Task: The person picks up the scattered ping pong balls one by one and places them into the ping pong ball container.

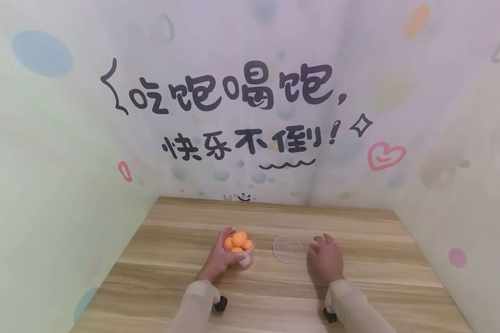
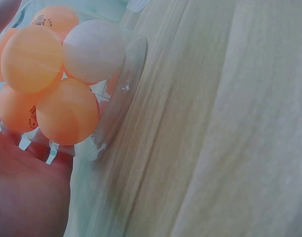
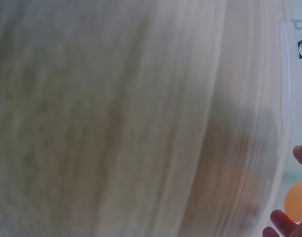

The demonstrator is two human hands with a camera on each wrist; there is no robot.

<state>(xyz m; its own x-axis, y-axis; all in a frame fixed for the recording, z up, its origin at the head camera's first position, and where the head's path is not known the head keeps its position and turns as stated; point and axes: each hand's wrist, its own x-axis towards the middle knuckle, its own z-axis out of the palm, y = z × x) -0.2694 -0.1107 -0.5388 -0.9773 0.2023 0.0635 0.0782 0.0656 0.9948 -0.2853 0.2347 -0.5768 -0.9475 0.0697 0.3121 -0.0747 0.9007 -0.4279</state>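
My left hand (image 1: pixel 221 259) grips a clear plastic tub (image 1: pixel 252 253) from its left side. Orange ping-pong balls (image 1: pixel 239 238) fill the tub, and a white ping-pong ball (image 2: pixel 94 52) lies among them in the left wrist view. Over on the right, my right hand (image 1: pixel 328 260) is above the table, fingers pointing away from me. An orange ping-pong ball (image 3: pixel 299 201) shows between its thumb and fingers at the edge of the right wrist view. From the head camera that ball is almost wholly hidden by the hand.
A clear round lid (image 1: pixel 288 250) lies flat on the wood-grain table (image 1: pixel 266 305) between the tub and my right hand. Printed walls enclose the table at the back and both sides; the back wall (image 1: pixel 233 185) carries dark lettering.
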